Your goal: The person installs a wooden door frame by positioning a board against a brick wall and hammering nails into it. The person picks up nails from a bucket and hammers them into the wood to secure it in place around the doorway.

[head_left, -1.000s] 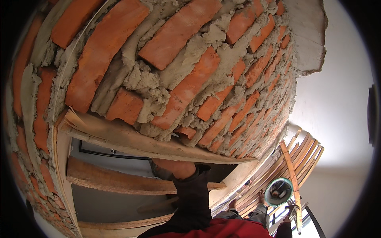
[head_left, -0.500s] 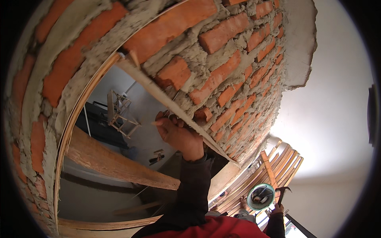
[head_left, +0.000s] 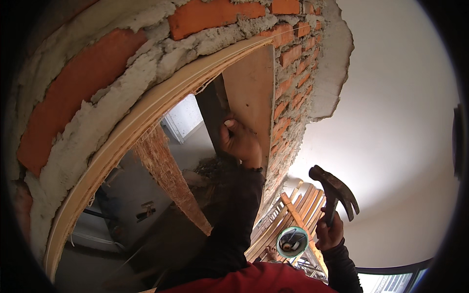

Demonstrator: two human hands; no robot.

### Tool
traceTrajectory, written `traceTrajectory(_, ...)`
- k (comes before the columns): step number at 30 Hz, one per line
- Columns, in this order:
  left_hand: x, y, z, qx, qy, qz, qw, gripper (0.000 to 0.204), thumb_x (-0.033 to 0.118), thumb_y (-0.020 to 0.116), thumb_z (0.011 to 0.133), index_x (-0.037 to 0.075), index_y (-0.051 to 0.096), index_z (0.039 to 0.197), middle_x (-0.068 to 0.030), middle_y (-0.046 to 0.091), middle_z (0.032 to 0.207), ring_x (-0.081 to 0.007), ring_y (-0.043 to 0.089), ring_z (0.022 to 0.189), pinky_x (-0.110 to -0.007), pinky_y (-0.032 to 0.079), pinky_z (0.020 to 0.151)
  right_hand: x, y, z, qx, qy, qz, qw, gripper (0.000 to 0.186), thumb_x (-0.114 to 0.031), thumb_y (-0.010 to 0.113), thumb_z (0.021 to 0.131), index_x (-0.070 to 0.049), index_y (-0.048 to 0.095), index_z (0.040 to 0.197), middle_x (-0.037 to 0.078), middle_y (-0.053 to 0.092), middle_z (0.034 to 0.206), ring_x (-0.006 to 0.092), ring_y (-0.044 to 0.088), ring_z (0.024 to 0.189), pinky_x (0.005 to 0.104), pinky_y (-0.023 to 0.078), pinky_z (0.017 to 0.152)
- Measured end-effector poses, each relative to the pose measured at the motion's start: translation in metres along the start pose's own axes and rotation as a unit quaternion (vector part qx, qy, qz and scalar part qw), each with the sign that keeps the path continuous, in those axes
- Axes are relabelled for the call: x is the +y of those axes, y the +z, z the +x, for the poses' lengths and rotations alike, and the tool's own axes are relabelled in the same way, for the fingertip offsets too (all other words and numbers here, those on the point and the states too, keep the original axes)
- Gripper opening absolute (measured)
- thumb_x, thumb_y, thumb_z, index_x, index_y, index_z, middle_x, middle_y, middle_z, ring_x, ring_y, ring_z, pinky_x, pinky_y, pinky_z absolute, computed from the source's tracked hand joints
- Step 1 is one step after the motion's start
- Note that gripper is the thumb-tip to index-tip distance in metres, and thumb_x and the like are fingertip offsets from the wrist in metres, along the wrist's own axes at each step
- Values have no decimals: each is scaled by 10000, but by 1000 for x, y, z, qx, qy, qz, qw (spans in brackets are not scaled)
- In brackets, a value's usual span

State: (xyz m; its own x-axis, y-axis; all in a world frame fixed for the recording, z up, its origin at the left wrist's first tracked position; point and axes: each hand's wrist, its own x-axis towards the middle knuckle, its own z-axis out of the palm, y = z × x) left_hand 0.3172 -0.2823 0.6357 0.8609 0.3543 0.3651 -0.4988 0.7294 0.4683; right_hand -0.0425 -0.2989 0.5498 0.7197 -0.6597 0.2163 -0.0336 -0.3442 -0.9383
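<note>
My right hand (head_left: 329,233) grips the handle of a claw hammer (head_left: 336,193), raised at the right in front of the white wall. My left hand (head_left: 243,144) is up inside an opening in a brick wall, beside a flat wooden board (head_left: 250,83) that lines the opening. Its fingers are curled and thumb and fingertips come together; what is between them, if anything, is too small to make out. A wooden edge strip (head_left: 112,141) curves along the opening's other side, against mortar and bricks.
A rough wooden brace (head_left: 168,178) crosses the opening, with a lower floor seen beyond it. Below me at the right are platform slats (head_left: 307,205) and a round bucket (head_left: 305,245) holding tools. Rough bricks (head_left: 291,56) and broken plaster (head_left: 332,63) border the opening.
My right hand has lifted the hammer from low beside the bucket to chest height. The view has shifted, and my left hand now appears against the board's broad face.
</note>
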Motion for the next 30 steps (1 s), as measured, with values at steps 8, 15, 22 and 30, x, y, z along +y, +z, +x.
traceTrajectory(8,10,-9,11,-3,-80,0,997,310,320,560,1048,27,644,992,-38,647,905,-129,607,794,-271,493,673,-122,40,58,-107,-261,-276,919,291,-160,738,867,-22,579,1068,134,661,783,319,692,681,402,538,584)
traceTrajectory(15,8,-13,-8,-24,-104,6,994,293,310,594,1030,27,664,993,-49,654,910,-133,599,820,-282,479,724,-158,55,98,-126,-320,-393,853,318,-209,762,860,-34,570,1045,113,642,783,314,679,672,401,553,574)
traceTrajectory(22,1,-14,-15,-47,-105,47,992,267,289,634,1010,28,684,985,-60,661,916,-137,594,848,-294,471,772,-160,58,112,-140,-289,-447,835,278,-250,706,903,-50,571,1040,112,641,824,327,680,732,423,560,621)
traceTrajectory(30,-18,-20,-1,-46,28,122,991,194,219,664,987,28,703,988,-72,675,939,-144,609,876,-307,490,791,-168,66,128,-98,-269,-500,817,244,-306,615,971,-86,516,1006,111,623,769,338,665,666,455,537,574)
